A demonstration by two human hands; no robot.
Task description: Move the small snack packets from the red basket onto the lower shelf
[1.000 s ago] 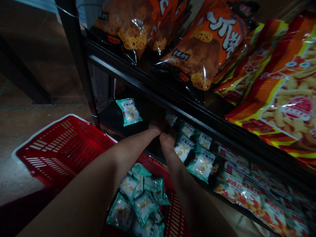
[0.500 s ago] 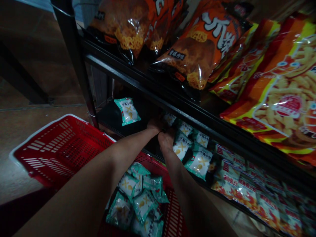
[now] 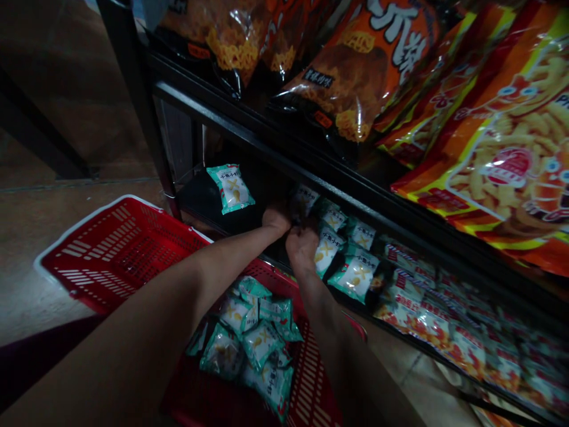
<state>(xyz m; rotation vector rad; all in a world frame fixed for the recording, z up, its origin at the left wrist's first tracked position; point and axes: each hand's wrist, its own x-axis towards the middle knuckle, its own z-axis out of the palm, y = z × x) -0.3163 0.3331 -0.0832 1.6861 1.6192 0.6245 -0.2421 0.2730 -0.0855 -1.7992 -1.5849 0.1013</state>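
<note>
Left hand (image 3: 276, 219) and right hand (image 3: 303, 244) reach under the upper shelf's edge (image 3: 249, 140) beside teal snack packets (image 3: 329, 247); I cannot tell what their shadowed fingers hold. Bare lower shelf (image 3: 264, 185) separates them from a leftward lone packet (image 3: 231, 188); a red basket (image 3: 306, 370) sits near.

Orange-and-black snack bags (image 3: 360, 74) sit beside yellow-edged bags (image 3: 507, 160), red-and-white packets (image 3: 429, 326) lower down.

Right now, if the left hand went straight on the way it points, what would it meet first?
Probably the small snack packet just past the left hand on the lower shelf, though dimness leaves depth unclear.
</note>
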